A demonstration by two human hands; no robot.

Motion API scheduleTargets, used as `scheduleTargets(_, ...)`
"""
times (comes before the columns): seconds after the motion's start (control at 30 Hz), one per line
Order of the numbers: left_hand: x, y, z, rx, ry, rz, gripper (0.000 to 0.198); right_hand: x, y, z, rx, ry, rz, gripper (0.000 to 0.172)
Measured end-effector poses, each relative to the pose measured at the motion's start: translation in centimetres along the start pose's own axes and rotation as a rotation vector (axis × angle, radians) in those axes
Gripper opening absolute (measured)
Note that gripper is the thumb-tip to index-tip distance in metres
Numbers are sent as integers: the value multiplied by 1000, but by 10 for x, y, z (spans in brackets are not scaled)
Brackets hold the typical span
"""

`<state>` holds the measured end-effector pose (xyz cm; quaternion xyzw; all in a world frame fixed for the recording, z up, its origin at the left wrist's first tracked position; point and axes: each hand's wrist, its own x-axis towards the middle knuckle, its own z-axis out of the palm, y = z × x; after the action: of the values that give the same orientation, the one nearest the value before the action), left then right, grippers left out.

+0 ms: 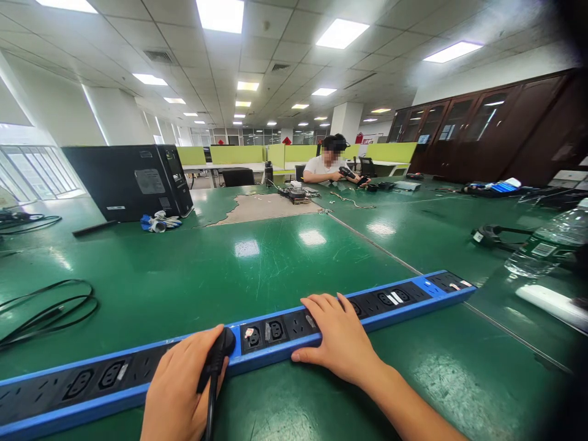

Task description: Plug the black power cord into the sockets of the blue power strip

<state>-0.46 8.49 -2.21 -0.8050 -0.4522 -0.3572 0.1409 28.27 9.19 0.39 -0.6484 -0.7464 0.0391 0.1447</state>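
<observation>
A long blue and black power strip [283, 334] lies slantwise over the green table in front of me, with several sockets facing up and small bits of tape on some. My left hand [177, 383] is closed around a black plug [224, 344], whose cord runs down toward me. The plug sits against the strip; whether its pins are inside a socket is hidden. Right of the plug, my right hand [337, 334] grips the strip, fingers over its far side and thumb along the near edge.
Black cable [68, 300] lies coiled at left. Behind it stand a black computer case [124, 180] and gloves [160, 222]. A water bottle [549, 245] and a white bar [554, 306] are at right. Across the table [257, 282], a person [324, 165] holds a dark tool near electronic parts.
</observation>
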Motion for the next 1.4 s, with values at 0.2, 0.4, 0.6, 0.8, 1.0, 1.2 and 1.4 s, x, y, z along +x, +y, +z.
scheduleTargets(0.2,1,1,-1,-3,6,-3,33,1,1,1,0,16,-10,92)
scheduleTargets(0.4,3,2,-2,-1,8,-10,33,0,2,1,2,32,-19,91)
scheduleTargets(0.6,4,2,-3,14,11,8,33,-1,1,0,1,22,-13,93)
scheduleTargets(0.8,3,2,-3,11,9,8,33,-1,1,1,1,26,-17,91)
scheduleTargets(1.0,3,2,-1,11,14,13,34,-1,2,3,6,48,-24,90)
scheduleTargets(1.2,2,2,-3,3,-5,0,34,-1,2,3,-3,53,-29,91)
scheduleTargets(1.4,3,3,-2,-5,18,-7,34,-1,2,2,0,48,-24,91)
